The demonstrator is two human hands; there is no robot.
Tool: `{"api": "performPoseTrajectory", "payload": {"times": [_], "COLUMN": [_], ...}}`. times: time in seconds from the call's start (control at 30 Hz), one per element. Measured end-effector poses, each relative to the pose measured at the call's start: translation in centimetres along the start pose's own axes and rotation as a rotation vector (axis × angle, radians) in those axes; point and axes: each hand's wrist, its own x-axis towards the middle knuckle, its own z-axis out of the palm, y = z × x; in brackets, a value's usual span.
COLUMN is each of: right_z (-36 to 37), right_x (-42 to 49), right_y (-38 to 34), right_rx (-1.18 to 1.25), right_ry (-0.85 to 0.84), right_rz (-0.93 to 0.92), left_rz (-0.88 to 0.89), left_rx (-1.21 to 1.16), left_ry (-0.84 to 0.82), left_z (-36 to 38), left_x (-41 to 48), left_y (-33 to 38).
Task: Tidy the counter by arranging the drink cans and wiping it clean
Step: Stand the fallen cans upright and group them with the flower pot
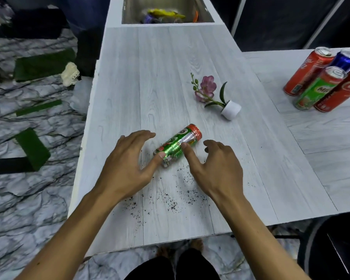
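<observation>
A green and red drink can [178, 143] lies on its side in the middle of the white wood-grain counter [150, 77]. My left hand [125, 162] hovers at the can's left with fingers spread, its thumb tip touching the can's near end. My right hand [216, 166] is at the can's right, fingers apart, thumb tip resting on the can's middle. Neither hand is wrapped around it. Dark crumbs [176, 199] are scattered on the counter below the can. Several upright cans [319, 83], red, blue and green, stand grouped at the far right.
A small white pot with a pink artificial flower [214, 96] lies tipped over behind the can. A steel sink [166, 11] with yellow and orange items is set in the counter's far end. The counter's near edge is just past my forearms. Marble-patterned floor lies to the left.
</observation>
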Motion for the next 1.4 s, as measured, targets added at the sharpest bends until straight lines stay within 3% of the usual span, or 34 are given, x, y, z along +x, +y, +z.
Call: {"api": "performPoseTrajectory", "payload": {"times": [0.2,0.33,0.67,1.4], "right_z": [1.3,1.7,3.1,3.7], "right_x": [0.4,0.4,2.0,4.2], "right_y": [-1.5,-2.8,-5.5,-6.5], "right_rx": [0.039,0.056,0.110,0.189], "right_ry": [0.013,0.009,0.047,-0.016], "right_rz": [0.076,0.221,0.443,0.549], "left_rz": [0.008,0.035,0.223,0.304], "left_rx": [0.004,0.018,0.068,0.043], "left_ry": [-0.035,-0.082,-0.177,-0.224], "left_z": [-0.7,-0.9,-1.7,-0.6], "left_x": [-0.4,-0.4,0.5,2.0], "left_y": [-2.5,-4.4,-8.7,-9.6]}}
